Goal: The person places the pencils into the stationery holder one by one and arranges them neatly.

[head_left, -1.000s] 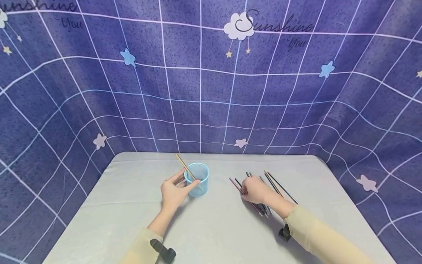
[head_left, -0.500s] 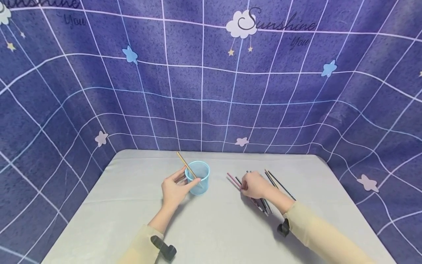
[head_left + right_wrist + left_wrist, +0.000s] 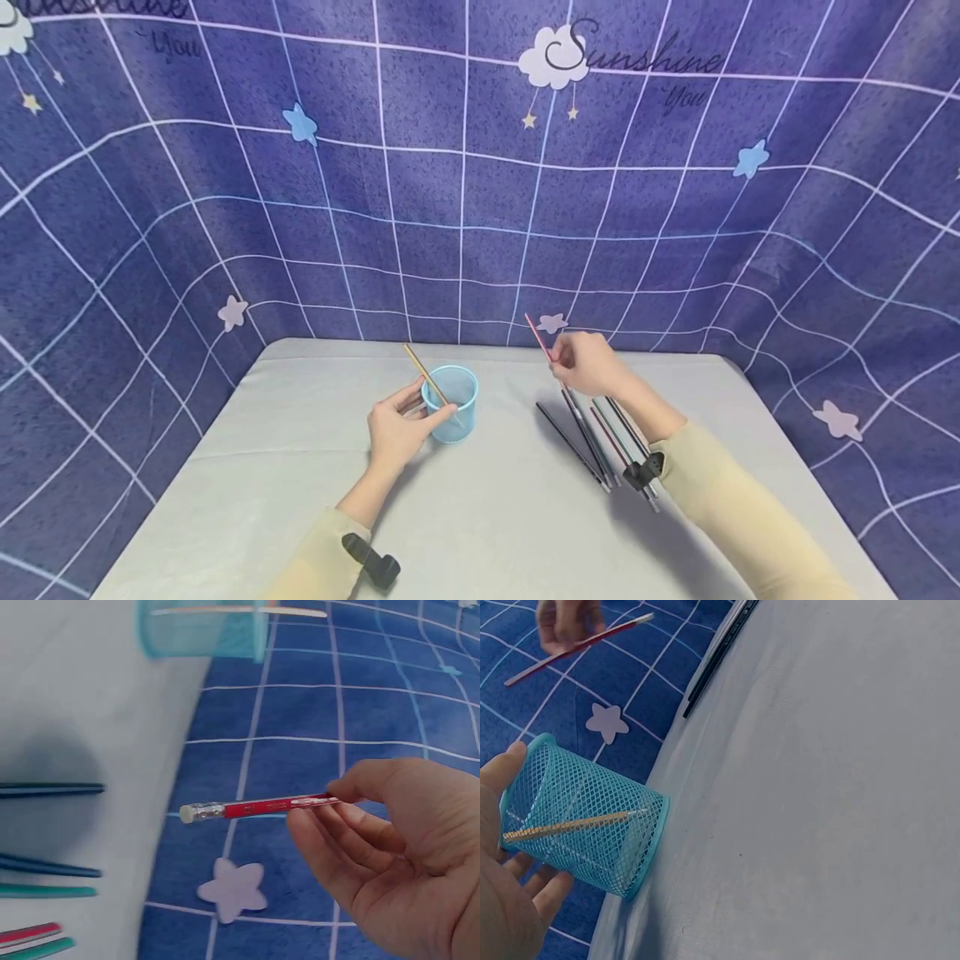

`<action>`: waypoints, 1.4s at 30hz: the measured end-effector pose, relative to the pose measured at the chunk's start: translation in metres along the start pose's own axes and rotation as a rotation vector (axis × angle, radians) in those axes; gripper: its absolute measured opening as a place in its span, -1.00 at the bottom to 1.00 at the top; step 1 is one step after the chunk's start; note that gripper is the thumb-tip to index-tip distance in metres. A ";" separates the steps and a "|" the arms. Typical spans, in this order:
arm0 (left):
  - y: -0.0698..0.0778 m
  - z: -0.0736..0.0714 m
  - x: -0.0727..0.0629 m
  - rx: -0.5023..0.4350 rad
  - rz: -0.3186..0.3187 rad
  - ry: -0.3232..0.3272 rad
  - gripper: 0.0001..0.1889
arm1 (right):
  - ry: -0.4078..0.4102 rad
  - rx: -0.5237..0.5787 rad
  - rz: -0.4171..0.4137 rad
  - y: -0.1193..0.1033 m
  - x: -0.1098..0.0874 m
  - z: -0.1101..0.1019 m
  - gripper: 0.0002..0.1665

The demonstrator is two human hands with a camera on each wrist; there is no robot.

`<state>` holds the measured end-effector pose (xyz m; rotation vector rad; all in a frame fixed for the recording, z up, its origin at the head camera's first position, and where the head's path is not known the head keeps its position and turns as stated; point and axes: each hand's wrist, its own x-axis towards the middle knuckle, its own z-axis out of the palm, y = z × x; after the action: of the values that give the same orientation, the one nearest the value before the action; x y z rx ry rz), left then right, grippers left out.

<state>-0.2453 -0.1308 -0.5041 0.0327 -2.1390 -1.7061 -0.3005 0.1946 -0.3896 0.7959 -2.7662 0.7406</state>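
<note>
Right hand [image 3: 590,364] pinches red pencil [image 3: 259,807]; left hand [image 3: 397,437] grips mesh cup [image 3: 464,415], yellow pencil [image 3: 420,367] inside. Pencil pile [image 3: 573,447]: count unclear.

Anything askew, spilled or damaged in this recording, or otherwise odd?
Nothing stands out. The blue mesh cup is upright in the left hand, with a yellow pencil leaning inside; the right hand pinches a red pencil. The loose pencils lie slightly unevenly on the table, but none looks visibly broken.
</note>
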 end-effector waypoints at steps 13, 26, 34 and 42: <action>0.001 -0.002 -0.001 0.010 -0.004 -0.004 -0.20 | 0.239 0.157 -0.044 -0.045 0.035 -0.001 -0.91; 0.000 -0.001 0.000 -0.008 0.006 0.001 -0.21 | 0.270 0.312 -0.115 -0.076 0.054 0.026 -0.90; -0.001 -0.001 -0.001 -0.013 0.003 0.005 -0.22 | 0.208 0.316 -0.153 -0.083 0.059 0.048 -0.87; 0.001 -0.001 -0.001 -0.028 0.002 0.000 -0.21 | 0.112 0.321 -0.139 -0.084 0.062 0.067 -0.88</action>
<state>-0.2440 -0.1308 -0.5033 0.0223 -2.1140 -1.7340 -0.3088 0.0707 -0.3949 0.9589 -2.4964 1.1788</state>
